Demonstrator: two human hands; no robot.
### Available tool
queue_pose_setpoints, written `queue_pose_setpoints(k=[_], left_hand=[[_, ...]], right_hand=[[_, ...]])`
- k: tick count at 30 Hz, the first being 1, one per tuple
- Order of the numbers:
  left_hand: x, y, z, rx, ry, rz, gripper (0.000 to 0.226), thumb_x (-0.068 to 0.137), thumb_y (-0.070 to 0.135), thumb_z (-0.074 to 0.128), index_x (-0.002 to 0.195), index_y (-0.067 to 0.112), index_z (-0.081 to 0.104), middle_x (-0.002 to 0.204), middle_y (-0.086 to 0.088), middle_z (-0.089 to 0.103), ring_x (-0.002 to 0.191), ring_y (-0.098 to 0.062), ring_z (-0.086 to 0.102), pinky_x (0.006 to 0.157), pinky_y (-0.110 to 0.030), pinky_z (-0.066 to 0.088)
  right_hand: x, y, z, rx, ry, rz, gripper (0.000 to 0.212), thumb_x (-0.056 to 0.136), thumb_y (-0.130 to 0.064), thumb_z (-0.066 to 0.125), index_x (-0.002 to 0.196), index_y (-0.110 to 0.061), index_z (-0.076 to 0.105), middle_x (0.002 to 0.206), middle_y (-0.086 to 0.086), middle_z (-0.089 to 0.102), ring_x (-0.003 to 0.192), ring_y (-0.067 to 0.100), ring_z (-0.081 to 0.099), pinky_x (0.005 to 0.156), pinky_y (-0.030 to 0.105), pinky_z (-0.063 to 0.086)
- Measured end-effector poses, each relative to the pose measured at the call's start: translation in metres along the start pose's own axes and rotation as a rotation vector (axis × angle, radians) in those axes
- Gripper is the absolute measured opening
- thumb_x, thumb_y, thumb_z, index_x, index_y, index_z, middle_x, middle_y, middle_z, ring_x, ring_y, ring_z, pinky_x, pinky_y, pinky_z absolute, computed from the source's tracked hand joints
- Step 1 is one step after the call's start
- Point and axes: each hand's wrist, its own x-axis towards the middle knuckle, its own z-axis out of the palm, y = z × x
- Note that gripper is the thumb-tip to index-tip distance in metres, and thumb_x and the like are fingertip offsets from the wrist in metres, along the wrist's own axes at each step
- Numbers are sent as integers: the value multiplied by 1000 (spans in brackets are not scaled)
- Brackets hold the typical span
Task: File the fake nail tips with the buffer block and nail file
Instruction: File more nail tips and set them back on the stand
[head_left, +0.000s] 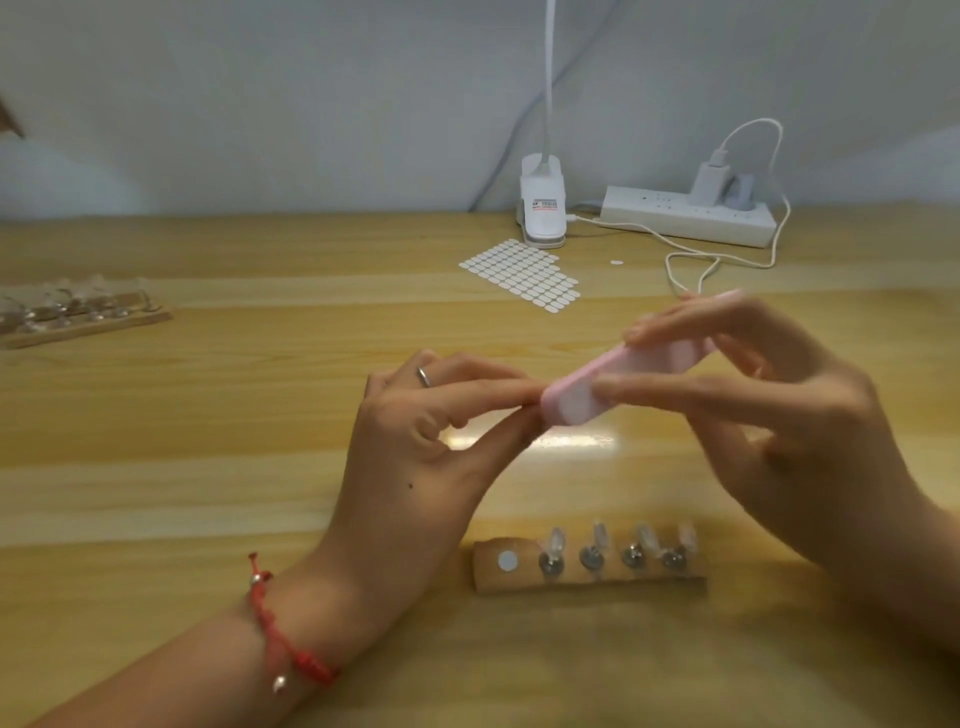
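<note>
Pink buffer block (623, 375) tilted midair; 4 clear nail tips (601, 537) (blurred) upright.

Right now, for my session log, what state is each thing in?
buffer block, held in the right hand
left hand, fingertips pinched at the block's end; what they hold is hidden
wooden holder, four nail tips upright, one spot vacant
charger, plugged into the power strip
</note>
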Motion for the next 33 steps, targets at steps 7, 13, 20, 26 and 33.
queue_pose_setpoints(k=[7, 13, 20, 26, 33], left_hand=[[1, 0, 0, -20, 15, -22, 17, 75, 40, 73, 91, 43, 70, 88, 19, 70, 82, -19, 58, 73, -46, 42], [0, -1, -1, -57, -37, -32, 13, 74, 42, 73, 86, 35, 76, 85, 18, 69, 85, -18, 59, 74, -44, 42], [0, -1, 0, -42, -50, -6, 17, 75, 39, 73, 91, 38, 75, 88, 14, 68, 87, -18, 59, 76, -52, 42], [-1, -1, 0, -13, -45, 15, 16, 76, 40, 68, 89, 35, 76, 87, 13, 68, 85, -22, 59, 76, -53, 41], [-1, -2, 1, -17, -42, 21, 7, 77, 39, 72, 83, 40, 74, 90, 13, 66, 86, -18, 59, 75, -55, 40]], right_hand=[[0, 2, 0, 7, -1, 4, 53, 82, 20, 58, 116, -22, 60, 107, 18, 62, 105, 26, 63, 94, 47, 52], [-4, -4, 4, 40, -35, -32, 54, 83, 23, 59, 114, -21, 63, 110, 14, 61, 107, 24, 62, 102, 47, 48], [-6, -11, 8, 69, -66, -67, 51, 87, 19, 59, 115, -22, 66, 113, 11, 59, 110, 26, 60, 106, 44, 44], [-7, -10, 10, 68, -44, -47, 57, 81, 25, 60, 114, -21, 66, 112, 13, 60, 109, 28, 61, 103, 41, 46], [-5, -5, 7, 62, -19, -6, 64, 79, 29, 61, 118, -22, 62, 112, 12, 60, 109, 25, 61, 96, 43, 51]])
